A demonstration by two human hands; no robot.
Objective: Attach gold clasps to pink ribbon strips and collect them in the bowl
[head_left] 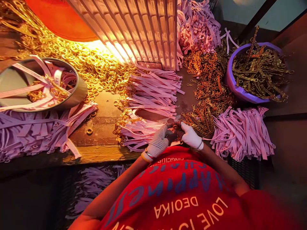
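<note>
Both my hands wear white knit gloves and meet at the table's near edge. My left hand [158, 142] is closed, its fingers curled round a small dark metal piece [174, 125] and a pale strap end. My right hand [190, 135] pinches the same piece from the right. What exactly the piece is, I cannot make out. Just left of the hands lies a bundle of pink straps with gold rings [136, 131]. A heap of gold clasps [200, 119] sits right behind the hands.
A metal bowl [80, 92] with straps and rings stands at the left. A purple basin [231, 84] of brass hooks is at the right. Loose pink straps [242, 134] lie right; gold rings [79, 60] spread behind. A ribbed crate [141, 28] stands at the back.
</note>
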